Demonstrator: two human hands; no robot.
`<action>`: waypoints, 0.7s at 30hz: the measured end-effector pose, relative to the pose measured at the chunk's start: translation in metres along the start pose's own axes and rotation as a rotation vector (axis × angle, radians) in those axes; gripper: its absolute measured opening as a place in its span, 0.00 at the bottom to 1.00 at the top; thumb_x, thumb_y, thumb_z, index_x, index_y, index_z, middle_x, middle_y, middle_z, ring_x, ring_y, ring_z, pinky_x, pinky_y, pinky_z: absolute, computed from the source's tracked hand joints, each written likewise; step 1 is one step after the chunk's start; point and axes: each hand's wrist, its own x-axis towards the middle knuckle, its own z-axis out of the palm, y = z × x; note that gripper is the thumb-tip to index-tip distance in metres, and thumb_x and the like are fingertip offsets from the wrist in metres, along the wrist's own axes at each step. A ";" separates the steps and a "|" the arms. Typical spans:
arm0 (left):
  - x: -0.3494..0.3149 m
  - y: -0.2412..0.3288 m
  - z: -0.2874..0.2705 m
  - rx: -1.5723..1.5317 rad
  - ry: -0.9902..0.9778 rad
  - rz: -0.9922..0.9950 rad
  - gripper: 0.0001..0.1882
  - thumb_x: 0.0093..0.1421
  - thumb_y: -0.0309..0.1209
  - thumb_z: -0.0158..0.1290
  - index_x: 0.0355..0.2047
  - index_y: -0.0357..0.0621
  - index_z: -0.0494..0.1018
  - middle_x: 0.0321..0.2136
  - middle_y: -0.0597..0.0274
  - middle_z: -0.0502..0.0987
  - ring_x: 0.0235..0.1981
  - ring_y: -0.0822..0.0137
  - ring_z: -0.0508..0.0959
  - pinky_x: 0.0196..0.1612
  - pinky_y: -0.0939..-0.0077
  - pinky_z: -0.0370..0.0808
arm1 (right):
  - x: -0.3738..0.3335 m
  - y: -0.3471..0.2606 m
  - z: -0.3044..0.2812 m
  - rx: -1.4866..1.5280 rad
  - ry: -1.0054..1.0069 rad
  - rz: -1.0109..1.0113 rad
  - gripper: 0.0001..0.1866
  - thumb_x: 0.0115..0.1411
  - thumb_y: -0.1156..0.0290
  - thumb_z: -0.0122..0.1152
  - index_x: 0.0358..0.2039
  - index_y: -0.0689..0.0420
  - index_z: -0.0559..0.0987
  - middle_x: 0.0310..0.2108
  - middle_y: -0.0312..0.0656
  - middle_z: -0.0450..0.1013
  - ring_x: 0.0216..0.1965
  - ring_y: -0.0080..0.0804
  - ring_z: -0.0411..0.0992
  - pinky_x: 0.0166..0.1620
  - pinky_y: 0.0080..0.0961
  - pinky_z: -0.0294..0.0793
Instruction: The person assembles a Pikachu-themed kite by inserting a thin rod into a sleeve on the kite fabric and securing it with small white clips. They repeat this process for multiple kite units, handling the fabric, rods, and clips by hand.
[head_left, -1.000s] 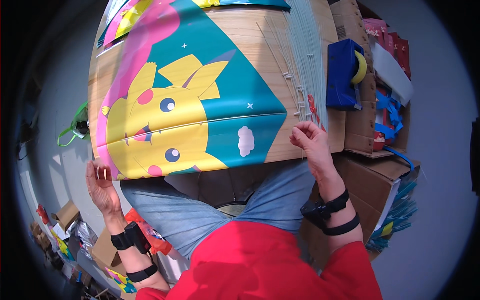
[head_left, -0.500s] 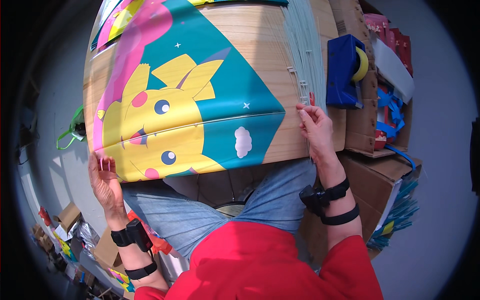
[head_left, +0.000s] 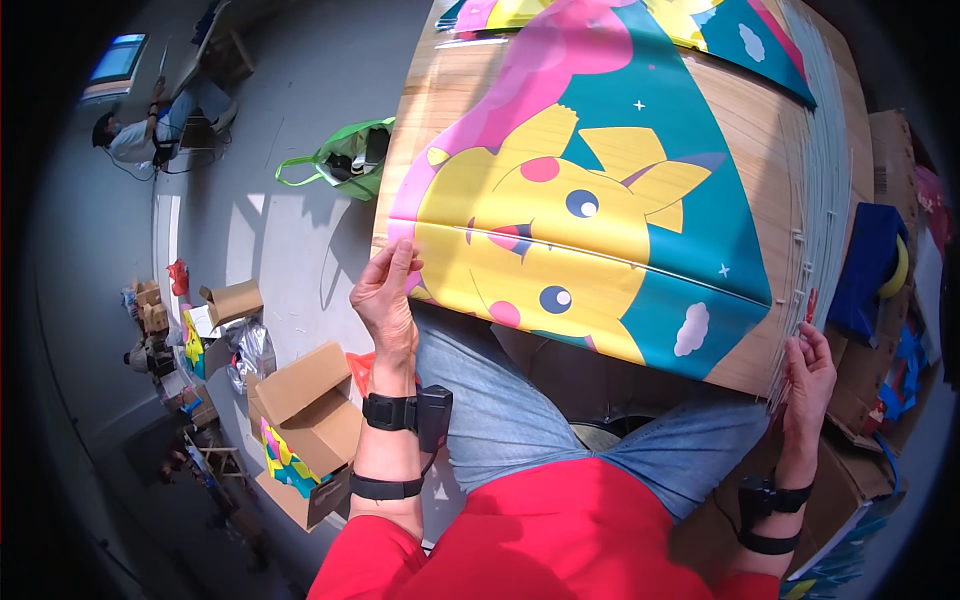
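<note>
A printed kite sheet (head_left: 600, 230), teal, pink and yellow with a cartoon animal, lies across the wooden board (head_left: 742, 372) on my lap. A thin pale rod (head_left: 600, 252) runs across it from the left corner toward the right one. My left hand (head_left: 388, 295) is closed at the left corner, thumb and fingers pinching the sheet's edge. Beside a bundle of long thin pale rods (head_left: 830, 150), near the board's right edge, my right hand (head_left: 808, 375) has its fingers curled together; whatever they hold is too small to make out. A small red object (head_left: 811, 303) lies just above its fingertips.
More printed sheets (head_left: 755, 50) lie at the board's far side. A blue tape dispenser (head_left: 868, 270) and cardboard boxes stand to the right. On the left are a green bag (head_left: 350, 165) and an open carton (head_left: 312, 415). Another person (head_left: 150, 135) sits far left.
The view has swung left, shifting the board and sheet rightward in it. My left fingers have drawn together at the corner. My right hand has moved slightly nearer me along the rods.
</note>
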 end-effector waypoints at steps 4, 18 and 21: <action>0.000 0.002 -0.004 -0.300 -0.026 -0.277 0.09 0.58 0.31 0.62 0.37 0.42 0.79 0.30 0.66 0.80 0.31 0.74 0.78 0.41 0.79 0.73 | 0.003 0.005 -0.013 -0.003 0.029 0.088 0.08 0.62 0.72 0.62 0.41 0.56 0.75 0.30 0.26 0.70 0.25 0.09 0.62 0.28 0.08 0.59; 0.003 0.015 0.002 -0.314 0.024 0.022 0.09 0.60 0.28 0.59 0.39 0.37 0.79 0.31 0.63 0.81 0.33 0.75 0.78 0.42 0.81 0.74 | -0.018 -0.012 -0.025 0.064 -0.111 -0.055 0.05 0.66 0.70 0.56 0.40 0.55 0.73 0.33 0.29 0.69 0.35 0.14 0.67 0.40 0.11 0.66; 0.003 0.018 -0.005 -0.473 -0.049 -0.151 0.08 0.60 0.29 0.59 0.40 0.41 0.79 0.31 0.65 0.80 0.33 0.73 0.79 0.43 0.76 0.75 | -0.026 -0.019 -0.026 0.009 -0.097 -0.097 0.05 0.65 0.71 0.57 0.39 0.57 0.73 0.33 0.29 0.68 0.34 0.13 0.65 0.40 0.11 0.65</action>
